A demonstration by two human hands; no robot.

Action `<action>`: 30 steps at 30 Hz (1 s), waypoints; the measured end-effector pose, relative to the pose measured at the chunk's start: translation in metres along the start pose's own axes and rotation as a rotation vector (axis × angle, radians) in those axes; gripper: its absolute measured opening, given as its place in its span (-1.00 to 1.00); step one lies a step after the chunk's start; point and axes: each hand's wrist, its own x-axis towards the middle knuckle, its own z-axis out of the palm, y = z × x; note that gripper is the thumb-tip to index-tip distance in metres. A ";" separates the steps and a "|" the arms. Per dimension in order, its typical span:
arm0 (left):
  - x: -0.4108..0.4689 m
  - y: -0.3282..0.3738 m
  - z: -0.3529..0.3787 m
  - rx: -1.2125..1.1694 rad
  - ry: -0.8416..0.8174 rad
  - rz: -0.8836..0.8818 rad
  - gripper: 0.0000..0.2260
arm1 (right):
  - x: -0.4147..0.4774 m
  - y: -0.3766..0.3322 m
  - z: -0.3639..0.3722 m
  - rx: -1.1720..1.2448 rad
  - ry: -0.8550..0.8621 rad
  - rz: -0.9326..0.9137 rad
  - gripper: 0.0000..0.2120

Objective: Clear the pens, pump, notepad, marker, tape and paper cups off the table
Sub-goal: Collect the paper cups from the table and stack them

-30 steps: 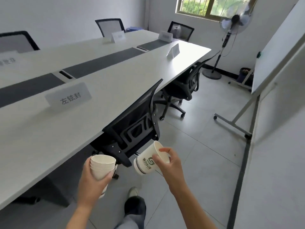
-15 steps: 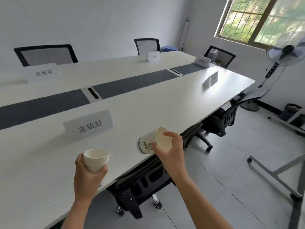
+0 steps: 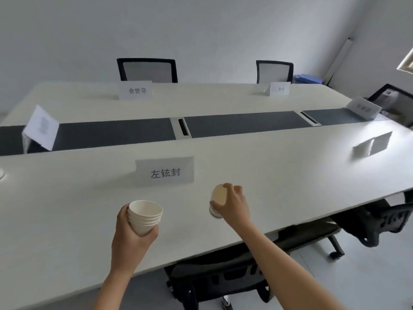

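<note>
My left hand (image 3: 130,238) grips a nested stack of several white paper cups (image 3: 145,217), upright, above the near side of the long white table (image 3: 290,175). To its right, my right hand (image 3: 232,205) holds a single paper cup (image 3: 218,199) with a printed logo, tilted so its mouth faces left and towards me. Both hands hover over the table near its front edge. No pens, pump, notepad, marker or tape show in this view.
Several white name cards stand on the table, the nearest (image 3: 165,172) just beyond my hands. A dark strip (image 3: 243,123) with cable slots runs down the table's middle. Black mesh chairs (image 3: 214,278) are tucked under the near edge and stand along the far side.
My view has swung left and up from the floor and chairs onto the table. Both hands, holding their cups, now sit over the tabletop, and the single cup has tipped more upright.
</note>
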 end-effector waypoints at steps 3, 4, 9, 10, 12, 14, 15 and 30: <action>-0.002 0.004 -0.001 -0.022 0.065 -0.014 -0.30 | 0.018 -0.001 0.010 -0.019 -0.008 -0.039 -0.43; -0.004 0.004 -0.001 -0.025 0.076 -0.021 -0.31 | 0.021 -0.001 0.014 -0.024 -0.005 -0.061 -0.43; -0.017 0.001 0.005 -0.019 0.121 -0.083 -0.25 | 0.028 0.009 0.032 -0.069 -0.085 -0.097 -0.41; -0.018 0.001 0.006 -0.013 0.129 -0.094 -0.25 | 0.029 0.011 0.035 -0.069 -0.105 -0.096 -0.40; -0.019 0.001 0.006 -0.001 0.143 -0.092 -0.25 | 0.029 0.013 0.037 -0.058 -0.127 -0.092 -0.40; -0.017 0.002 0.006 0.004 0.149 -0.084 -0.25 | 0.028 0.015 0.036 -0.073 -0.134 -0.096 -0.38; -0.016 0.003 0.007 0.008 0.147 -0.080 -0.27 | 0.027 0.015 0.035 -0.095 -0.133 -0.102 -0.36; -0.003 0.059 0.053 0.154 -0.213 0.379 -0.29 | -0.053 -0.021 -0.031 0.329 -0.068 -0.461 -0.65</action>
